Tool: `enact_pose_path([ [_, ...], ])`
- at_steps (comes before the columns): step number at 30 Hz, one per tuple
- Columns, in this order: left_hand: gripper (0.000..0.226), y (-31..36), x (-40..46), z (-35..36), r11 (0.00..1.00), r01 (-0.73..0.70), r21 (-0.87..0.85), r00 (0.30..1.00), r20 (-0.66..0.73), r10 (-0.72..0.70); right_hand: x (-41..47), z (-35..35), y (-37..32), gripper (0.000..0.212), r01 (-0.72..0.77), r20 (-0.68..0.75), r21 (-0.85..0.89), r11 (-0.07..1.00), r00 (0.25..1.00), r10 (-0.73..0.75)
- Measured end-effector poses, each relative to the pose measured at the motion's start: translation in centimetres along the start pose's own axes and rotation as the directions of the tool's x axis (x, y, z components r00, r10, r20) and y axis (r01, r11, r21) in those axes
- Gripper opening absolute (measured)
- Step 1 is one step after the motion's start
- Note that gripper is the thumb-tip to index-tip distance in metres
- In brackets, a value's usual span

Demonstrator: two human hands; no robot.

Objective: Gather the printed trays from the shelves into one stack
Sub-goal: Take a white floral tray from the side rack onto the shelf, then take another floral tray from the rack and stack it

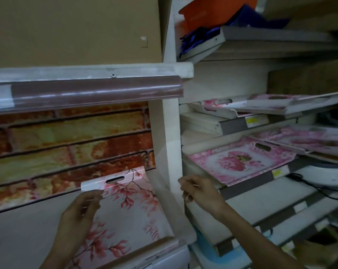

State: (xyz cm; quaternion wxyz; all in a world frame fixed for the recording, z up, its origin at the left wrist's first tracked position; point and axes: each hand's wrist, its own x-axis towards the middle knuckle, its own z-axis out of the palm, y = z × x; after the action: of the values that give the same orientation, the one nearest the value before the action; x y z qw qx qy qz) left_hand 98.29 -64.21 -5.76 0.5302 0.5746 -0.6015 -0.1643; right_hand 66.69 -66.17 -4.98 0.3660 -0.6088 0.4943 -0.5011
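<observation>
A white tray printed with pink blossom branches [129, 214] lies on the lower left counter, its slotted handle end toward the brick-pattern wall. My left hand [80, 212] rests on that tray's left edge, fingers curled over the rim. My right hand [199, 193] hovers between the counter and the right shelves, fingers loosely bent, holding nothing. A pink floral tray [240, 162] lies on the middle right shelf. More pink printed trays sit on the shelf above [261, 105] and further right [309, 140].
A white vertical post [170, 144] divides the counter from the slanted right shelves. A brick-pattern panel [67, 144] backs the counter under a brown ledge [94, 92]. Orange and blue bags [218, 18] fill the top shelf. A white appliance with a black cable [323, 175] sits at right.
</observation>
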Motion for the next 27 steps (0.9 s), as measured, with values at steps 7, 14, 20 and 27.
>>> enact_pose_path([
  [7,0.029,8.3,0.0,4.9,0.975,-0.106,-0.194,0.986,0.104,0.128,-1.4,-12.5,-6.1,0.036,0.072,-0.257,0.475,0.877,0.965,0.060],
  [14,0.025,15.6,0.0,9.8,0.945,-0.176,-0.274,0.966,0.135,0.219,-0.8,-25.7,-10.5,0.100,0.013,-0.210,0.749,0.662,0.953,0.219],
  [20,0.018,22.3,0.4,15.1,0.891,-0.180,-0.418,0.953,0.149,0.263,0.8,-28.3,-13.3,0.033,-0.070,-0.211,0.757,0.649,0.915,0.345],
  [27,0.021,28.4,0.8,21.7,0.801,0.138,-0.582,0.913,0.388,0.124,1.2,-29.9,-12.8,0.022,0.001,-0.287,0.710,0.704,0.913,0.289],
])
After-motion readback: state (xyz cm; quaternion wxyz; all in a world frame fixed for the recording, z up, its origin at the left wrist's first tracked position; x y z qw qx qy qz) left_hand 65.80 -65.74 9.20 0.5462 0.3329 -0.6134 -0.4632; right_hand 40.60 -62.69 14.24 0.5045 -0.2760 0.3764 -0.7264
